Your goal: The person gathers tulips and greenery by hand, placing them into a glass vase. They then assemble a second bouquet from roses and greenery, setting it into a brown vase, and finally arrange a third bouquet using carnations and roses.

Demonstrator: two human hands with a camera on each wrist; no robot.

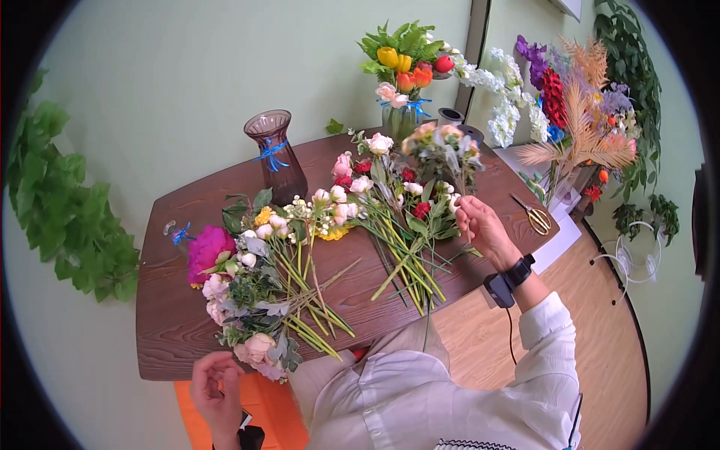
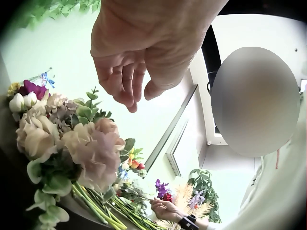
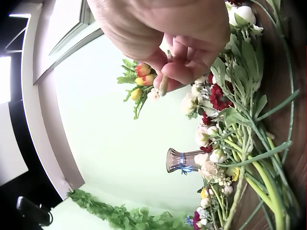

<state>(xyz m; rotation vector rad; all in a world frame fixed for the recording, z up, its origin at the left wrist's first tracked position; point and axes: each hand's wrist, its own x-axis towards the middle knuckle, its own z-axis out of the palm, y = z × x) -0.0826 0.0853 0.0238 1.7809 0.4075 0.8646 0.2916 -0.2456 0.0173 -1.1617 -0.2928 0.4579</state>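
My right hand (image 1: 484, 229) is above the right part of the table, pinching a thin flower stem (image 3: 164, 85) between thumb and fingers. A spray of peach flowers with grey-green leaves (image 1: 444, 150) rises just beyond these fingers. My left hand (image 1: 215, 384) hangs loosely curled off the table's near left edge, holding nothing. Closest to it are large pale pink blooms (image 1: 259, 351) at the end of a pile of flowers. Beside my right hand lies another pile, with white peonies (image 1: 361, 185), red flowers (image 1: 421, 211) and green stems (image 1: 405, 259).
A purple glass vase (image 1: 277, 157) with a blue ribbon stands empty at the back of the dark wooden table (image 1: 172, 330). Behind is a vase of tulips (image 1: 405, 112). Gold-handled scissors (image 1: 534, 217) lie at the right edge. A magenta bloom (image 1: 210, 255) lies left.
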